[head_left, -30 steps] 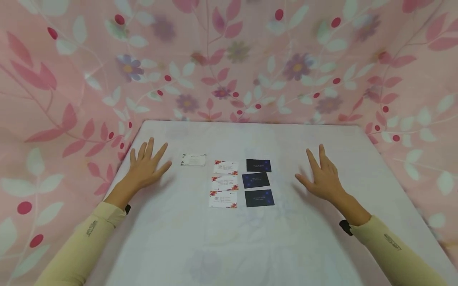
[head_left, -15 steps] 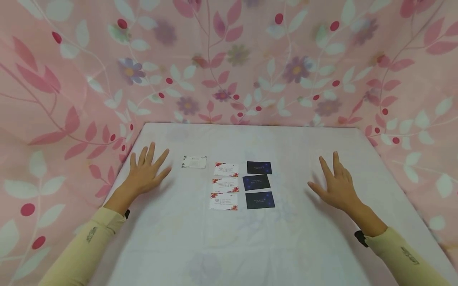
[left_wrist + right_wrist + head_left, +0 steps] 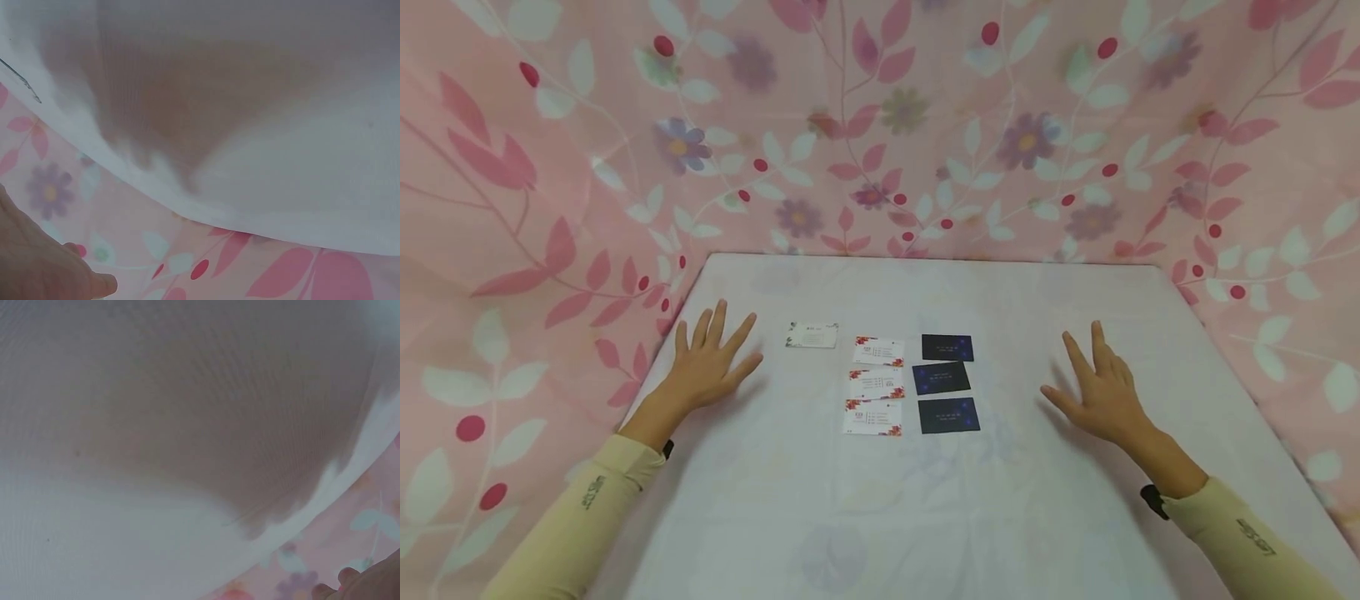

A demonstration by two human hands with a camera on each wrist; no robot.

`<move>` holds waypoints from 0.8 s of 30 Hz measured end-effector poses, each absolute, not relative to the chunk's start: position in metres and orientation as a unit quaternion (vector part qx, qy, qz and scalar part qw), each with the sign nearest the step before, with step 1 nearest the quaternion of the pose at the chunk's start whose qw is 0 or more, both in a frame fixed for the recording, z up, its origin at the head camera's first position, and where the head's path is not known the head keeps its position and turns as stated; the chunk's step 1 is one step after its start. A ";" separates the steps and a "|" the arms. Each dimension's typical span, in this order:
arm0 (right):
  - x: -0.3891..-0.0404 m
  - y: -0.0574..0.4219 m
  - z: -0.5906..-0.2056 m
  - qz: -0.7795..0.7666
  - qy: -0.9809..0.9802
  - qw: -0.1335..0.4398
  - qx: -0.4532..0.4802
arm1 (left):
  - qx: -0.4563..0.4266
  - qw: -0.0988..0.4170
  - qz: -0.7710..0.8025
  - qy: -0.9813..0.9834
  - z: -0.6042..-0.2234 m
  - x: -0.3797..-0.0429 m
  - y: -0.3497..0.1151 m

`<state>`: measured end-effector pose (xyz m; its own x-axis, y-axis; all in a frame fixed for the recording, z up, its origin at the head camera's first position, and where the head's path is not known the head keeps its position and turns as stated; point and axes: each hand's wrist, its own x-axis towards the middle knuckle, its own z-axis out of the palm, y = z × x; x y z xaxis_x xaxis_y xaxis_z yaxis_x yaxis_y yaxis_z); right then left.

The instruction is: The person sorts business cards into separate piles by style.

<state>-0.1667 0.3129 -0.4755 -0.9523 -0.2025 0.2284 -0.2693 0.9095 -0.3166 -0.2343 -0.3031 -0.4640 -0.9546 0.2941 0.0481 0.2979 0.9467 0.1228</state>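
My left hand (image 3: 703, 367) hovers with spread fingers over the left of the table, holding nothing. Just right of its fingertips lies a white card with grey leafy corners (image 3: 812, 335). Mid-table, a column of white cards with red-orange floral corners holds a far one (image 3: 878, 351), a middle one (image 3: 877, 383) and a near one (image 3: 873, 417). Beside it runs a column of dark blue cards: far (image 3: 947, 347), middle (image 3: 942, 378), near (image 3: 949, 415). To their right my right hand (image 3: 1105, 396) is held out, fingers extended, touching no card. Each wrist view catches part of its hand and a shadow.
A white cloth covers the table (image 3: 880, 517). Pink floral curtain (image 3: 895, 125) hangs along the back and both sides, close to the table's edges. Black bands sit at both wrists, below light sleeves (image 3: 576, 517).
My right hand has drawn back to the right and slightly nearer, away from the dark cards. The left hand has barely moved, and the cards lie as before. The head view shifted slightly.
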 end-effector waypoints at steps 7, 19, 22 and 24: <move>-0.167 0.307 -0.480 0.180 -0.972 0.083 0.128 | -0.163 0.014 -0.059 -0.985 -0.462 -0.235 -0.300; -0.167 0.301 -0.488 0.163 -0.972 0.085 0.144 | -0.171 0.016 -0.054 -0.984 -0.466 -0.236 -0.298; -0.167 0.301 -0.489 0.164 -0.972 0.084 0.146 | -0.175 0.018 -0.058 -0.983 -0.467 -0.236 -0.295; -0.168 0.301 -0.488 0.164 -0.972 0.085 0.146 | -0.175 0.018 -0.060 -0.983 -0.467 -0.236 -0.294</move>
